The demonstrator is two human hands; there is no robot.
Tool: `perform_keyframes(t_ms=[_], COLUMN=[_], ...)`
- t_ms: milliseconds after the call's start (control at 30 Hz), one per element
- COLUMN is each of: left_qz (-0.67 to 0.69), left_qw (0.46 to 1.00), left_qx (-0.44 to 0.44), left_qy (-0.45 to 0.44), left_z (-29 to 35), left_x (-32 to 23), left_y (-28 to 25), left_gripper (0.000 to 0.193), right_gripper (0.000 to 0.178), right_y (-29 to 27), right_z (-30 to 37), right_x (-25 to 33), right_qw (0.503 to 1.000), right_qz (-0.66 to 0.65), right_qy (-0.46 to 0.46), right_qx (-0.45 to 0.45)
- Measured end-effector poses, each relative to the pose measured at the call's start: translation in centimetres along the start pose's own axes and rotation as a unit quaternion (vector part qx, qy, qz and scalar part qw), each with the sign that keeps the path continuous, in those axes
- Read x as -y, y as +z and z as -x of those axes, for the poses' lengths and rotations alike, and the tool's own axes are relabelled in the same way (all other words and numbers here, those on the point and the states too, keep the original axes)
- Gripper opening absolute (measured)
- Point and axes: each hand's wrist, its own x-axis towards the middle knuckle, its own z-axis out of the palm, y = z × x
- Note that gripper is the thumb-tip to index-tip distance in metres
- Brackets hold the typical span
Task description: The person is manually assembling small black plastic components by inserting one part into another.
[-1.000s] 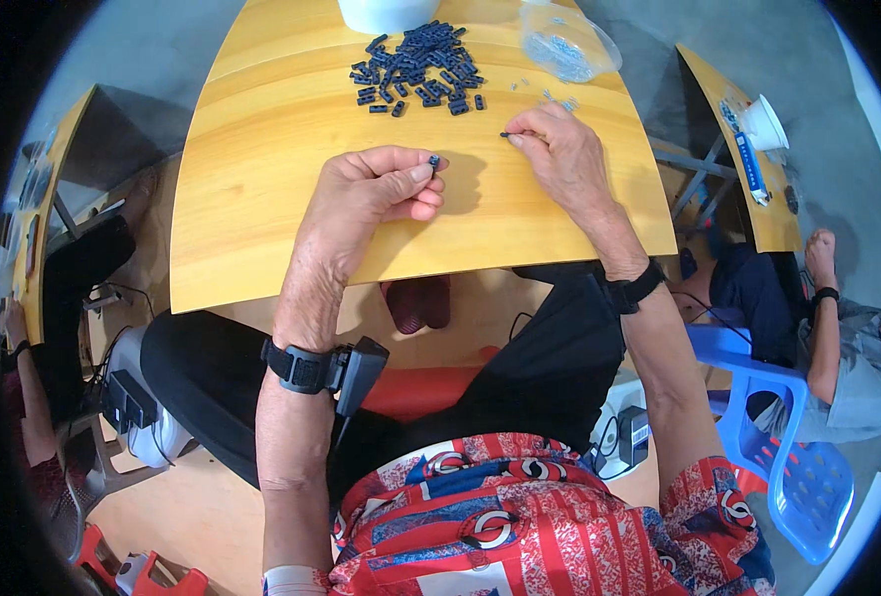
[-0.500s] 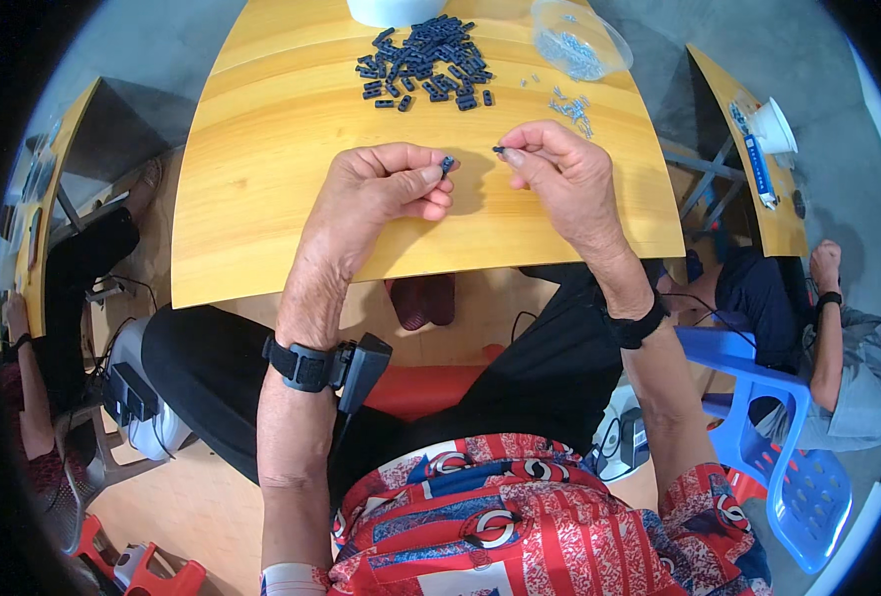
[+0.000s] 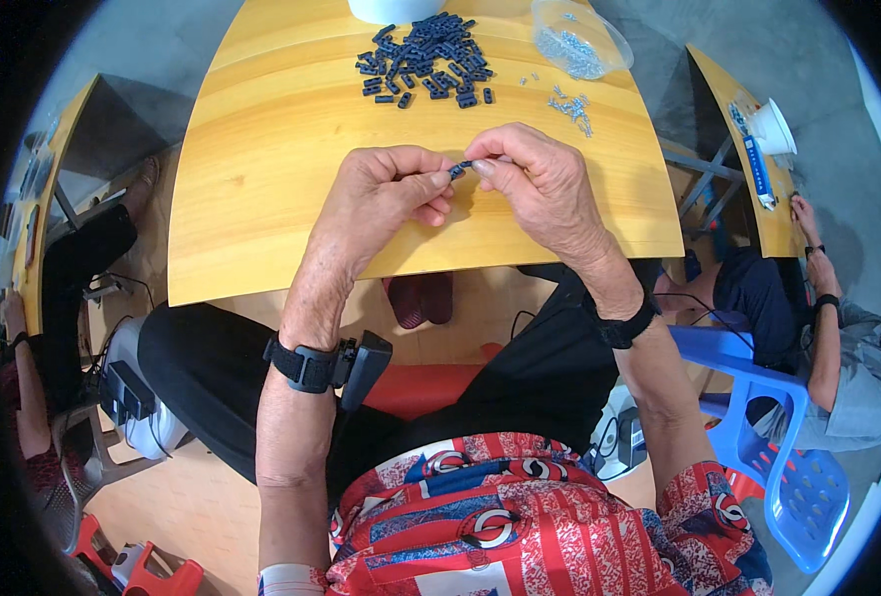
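Observation:
Between the thumb and forefinger of my left hand [image 3: 391,187] is a small black plastic block [image 3: 455,173]. My right hand [image 3: 535,177] pinches a small dark piece [image 3: 467,164] against the block's upper right end; its exact kind is too small to make out. Both hands hover over the near part of the wooden table [image 3: 261,199], fingertips almost touching. Farther off lies a heap of similar black blocks [image 3: 430,60]. To its right, several small silver metal pieces, perhaps screws [image 3: 571,107], are scattered on the wood.
A clear round tub [image 3: 581,45] of small metal pieces stands at the far right, and a white container [image 3: 396,10] behind the heap. Other people sit at tables on both sides. A blue plastic chair [image 3: 808,497] stands to the right.
My right hand has moved left, bringing its small dark piece against the block in my left hand. My left hand has barely shifted. The person at the right has reached toward their table.

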Motion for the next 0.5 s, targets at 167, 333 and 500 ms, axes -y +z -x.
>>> perform_keyframes(t_ms=[167,333,500], left_qz=[0.002,-0.005,-0.058], left_qw=[1.000,1.000,0.998], left_qx=[0.000,0.003,0.003], left_qy=[0.000,-0.002,0.002], left_z=[0.04,-0.01,0.04], left_x=[-0.03,-0.06,-0.25], left_y=[0.05,0.09,0.25], left_gripper=[0.012,0.013,0.014], right_gripper=[0.007,0.007,0.012], right_y=[-0.25,-0.43,-0.41], right_z=[-0.05,-0.08,-0.21], right_x=[0.01,0.29,-0.02], right_qw=[1.000,0.995,0.983], right_qz=[0.019,0.067,0.110], right_qy=[-0.022,-0.068,-0.147], right_qx=[0.013,0.017,0.019])
